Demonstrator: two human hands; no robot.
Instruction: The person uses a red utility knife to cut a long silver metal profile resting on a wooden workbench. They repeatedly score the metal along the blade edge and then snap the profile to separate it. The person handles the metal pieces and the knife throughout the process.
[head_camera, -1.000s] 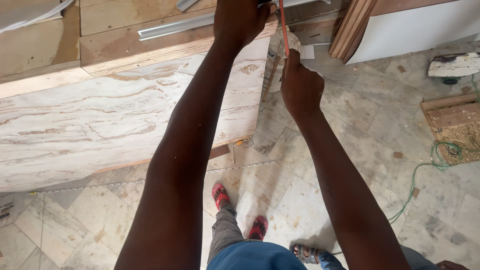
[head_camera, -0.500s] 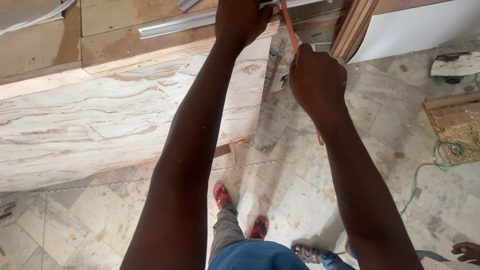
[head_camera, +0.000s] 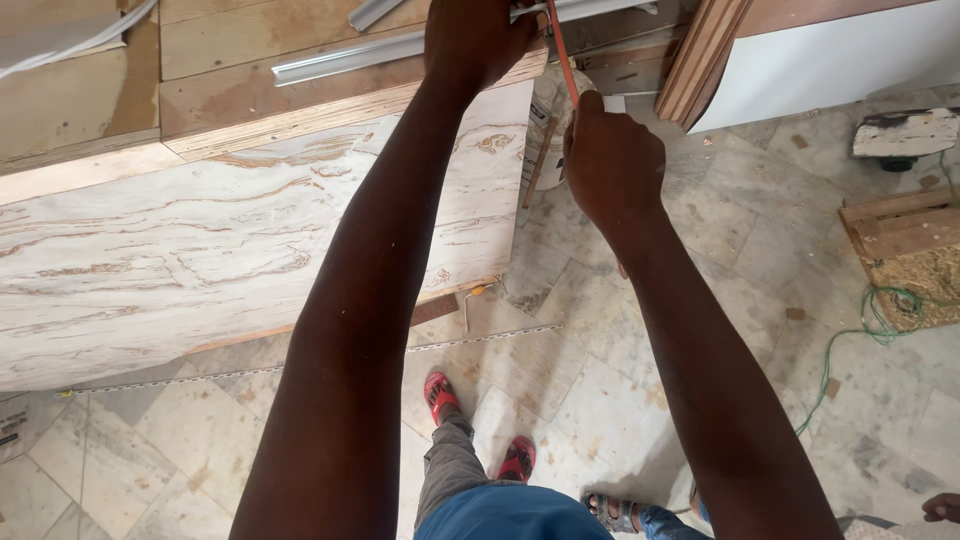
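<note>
Aluminium strip (head_camera: 400, 45) pinned under left hand (head_camera: 475, 40), long axis across the wooden worktop (head_camera: 230, 100)
Right hand (head_camera: 610, 160), just beside, is closed around a red saw blade (head_camera: 562, 50) crossing it

red strip (head_camera: 560, 45) top cut off, left hand (head_camera: 478, 38) fingertips cropped

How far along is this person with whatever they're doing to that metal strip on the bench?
Done: the long silver metal rail lies across the plywood bench top. In hand: the left hand presses on it while the right hand grips a thin red-orange tool against it. Whether any mark or cut exists is hidden, so what remains cannot be told.
</note>
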